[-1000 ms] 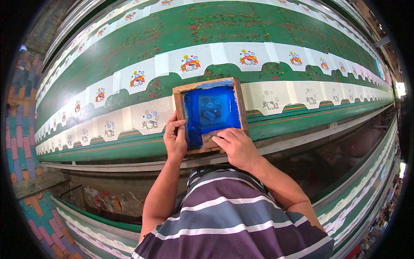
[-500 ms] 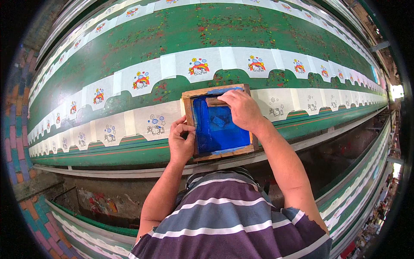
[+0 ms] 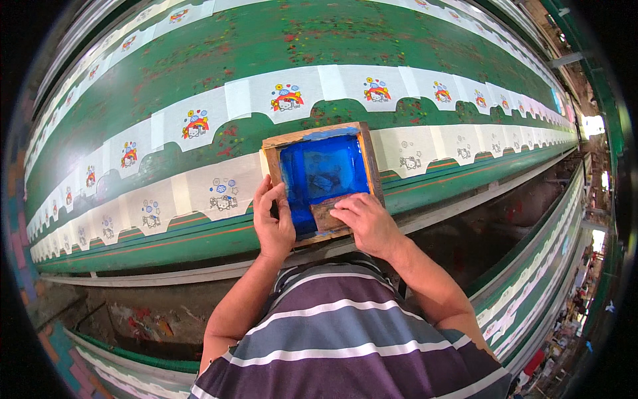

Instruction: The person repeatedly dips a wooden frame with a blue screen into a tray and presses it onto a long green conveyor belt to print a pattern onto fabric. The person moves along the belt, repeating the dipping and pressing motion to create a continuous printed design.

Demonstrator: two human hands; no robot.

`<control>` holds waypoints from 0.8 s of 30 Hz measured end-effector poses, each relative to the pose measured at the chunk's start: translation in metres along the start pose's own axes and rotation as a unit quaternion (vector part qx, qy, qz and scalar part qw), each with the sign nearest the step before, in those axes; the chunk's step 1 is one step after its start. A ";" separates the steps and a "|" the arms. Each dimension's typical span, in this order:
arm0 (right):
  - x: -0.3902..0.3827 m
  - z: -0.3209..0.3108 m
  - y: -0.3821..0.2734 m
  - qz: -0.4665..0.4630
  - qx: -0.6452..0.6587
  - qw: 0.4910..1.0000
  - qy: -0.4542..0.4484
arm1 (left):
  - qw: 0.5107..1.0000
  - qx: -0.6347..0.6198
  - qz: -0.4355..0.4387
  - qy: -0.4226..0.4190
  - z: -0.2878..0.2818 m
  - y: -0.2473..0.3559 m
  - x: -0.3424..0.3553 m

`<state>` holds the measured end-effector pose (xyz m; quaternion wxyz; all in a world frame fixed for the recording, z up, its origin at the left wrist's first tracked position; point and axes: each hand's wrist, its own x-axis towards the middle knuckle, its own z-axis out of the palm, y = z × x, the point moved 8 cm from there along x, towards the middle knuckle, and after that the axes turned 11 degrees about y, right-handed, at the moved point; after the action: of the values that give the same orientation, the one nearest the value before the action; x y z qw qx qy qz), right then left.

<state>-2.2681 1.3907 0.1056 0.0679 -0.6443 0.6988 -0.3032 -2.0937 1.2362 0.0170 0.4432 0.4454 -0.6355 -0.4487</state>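
Note:
A square wooden screen frame [image 3: 364, 149] with blue ink [image 3: 322, 163] spread over its mesh rests on a row of pale cut pieces [image 3: 415, 146]. My left hand [image 3: 272, 223] grips the frame's left side, fingers curled at its edge. My right hand [image 3: 370, 225] is closed on a wooden squeegee [image 3: 325, 214] lying inside the frame along its near side. Black-outline pictures, some with blue printed on them, show on the pieces beside the frame.
A long green table [image 3: 332, 33] runs across the view, with rows of white pieces [image 3: 292, 93] bearing colourful prints. A metal rail [image 3: 166, 272] follows its near edge. Beyond a dark gap, another green table with pieces [image 3: 518, 332] lies at lower right.
My right hand drew the squeegee from the near side up to the frame's far side half a second ago; now it is back at the near side. My left hand stays on the frame.

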 end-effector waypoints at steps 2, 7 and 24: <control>-0.007 -0.003 -0.005 0.004 0.011 1.000 0.005 | 1.000 0.019 -0.010 -0.019 0.003 -0.002 -0.007; -0.027 -0.005 -0.008 -0.004 0.029 0.999 -0.015 | 0.995 0.089 0.026 -0.039 0.004 -0.002 -0.009; -0.170 -0.138 0.175 0.241 0.151 0.922 0.263 | 0.997 0.005 0.067 -0.025 0.178 0.065 -0.067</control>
<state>-2.4586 1.5951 0.0770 0.0493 -0.3354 0.7716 -0.5382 -2.2619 1.3447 0.0325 0.4538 0.3925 -0.6771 -0.4260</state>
